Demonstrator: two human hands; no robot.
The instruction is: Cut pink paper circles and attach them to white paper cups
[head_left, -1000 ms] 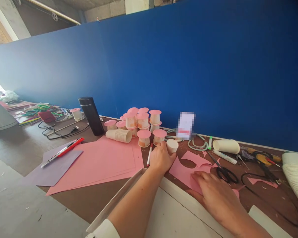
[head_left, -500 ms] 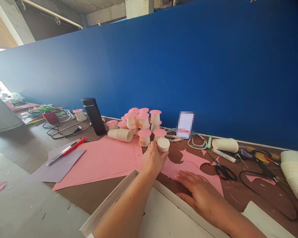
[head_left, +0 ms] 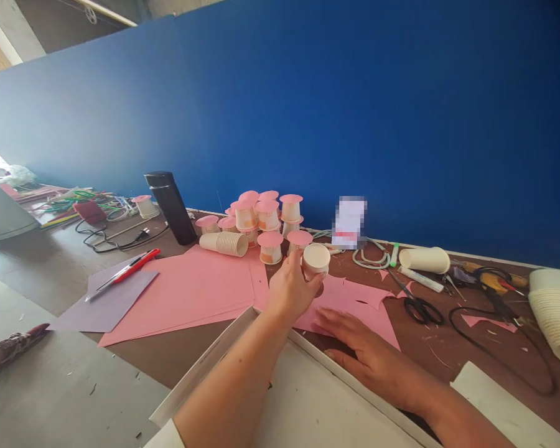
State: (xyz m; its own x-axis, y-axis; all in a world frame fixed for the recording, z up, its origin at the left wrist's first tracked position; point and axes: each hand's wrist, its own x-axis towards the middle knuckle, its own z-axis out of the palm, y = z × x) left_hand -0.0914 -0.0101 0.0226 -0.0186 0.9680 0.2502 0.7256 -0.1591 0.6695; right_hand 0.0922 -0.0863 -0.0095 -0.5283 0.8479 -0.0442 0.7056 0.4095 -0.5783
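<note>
A white paper cup [head_left: 315, 258] is in the grip of my left hand [head_left: 292, 287], its round end tipped toward me. My right hand [head_left: 354, 345] lies flat with fingers stretched out on a pink sheet [head_left: 354, 297] that has curved cut-outs. Just behind the held cup stand upturned paper cups topped with pink paper discs [head_left: 270, 239], several of them stacked. A nested row of paper cups [head_left: 224, 244] lies on its side to the left. Under my forearms is a shallow white box [head_left: 326, 398].
Pink paper sheets [head_left: 191, 289] and a red utility knife [head_left: 130, 270] lie left, near a black flask [head_left: 172, 208]. To the right are black scissors [head_left: 422, 310], a glue gun [head_left: 497, 311] with its cord, and a large cup stack [head_left: 555, 314]. A blue partition [head_left: 354, 112] rises behind.
My left hand has moved slightly right with the cup. The cut pink sheet has slid left and turned under my right hand. A person's foot has come into view at the left.
</note>
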